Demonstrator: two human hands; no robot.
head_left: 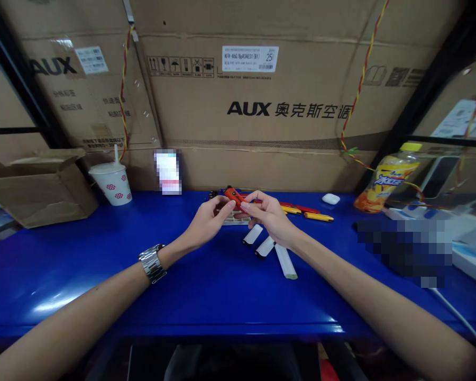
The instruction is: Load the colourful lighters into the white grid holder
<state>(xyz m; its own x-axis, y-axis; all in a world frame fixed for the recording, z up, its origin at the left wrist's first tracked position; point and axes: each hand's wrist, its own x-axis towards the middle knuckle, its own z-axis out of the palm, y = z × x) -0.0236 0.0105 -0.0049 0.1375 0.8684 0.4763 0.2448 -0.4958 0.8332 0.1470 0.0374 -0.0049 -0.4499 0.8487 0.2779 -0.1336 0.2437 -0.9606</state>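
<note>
Red plastic tool [233, 197] in a steady fingertip grip — left hand [206, 221] and right hand [268, 216] both pinching it, just above the blue bench [83, 275].

Large AUX air-conditioner cartons [257, 90] stacked behind a glossy blue surface [63, 288] form the far wall, framed by black metal uprights [24, 82], with twisted red-and-yellow wire [122, 95] hanging down and an open cardboard box [35, 190] at left.
</note>
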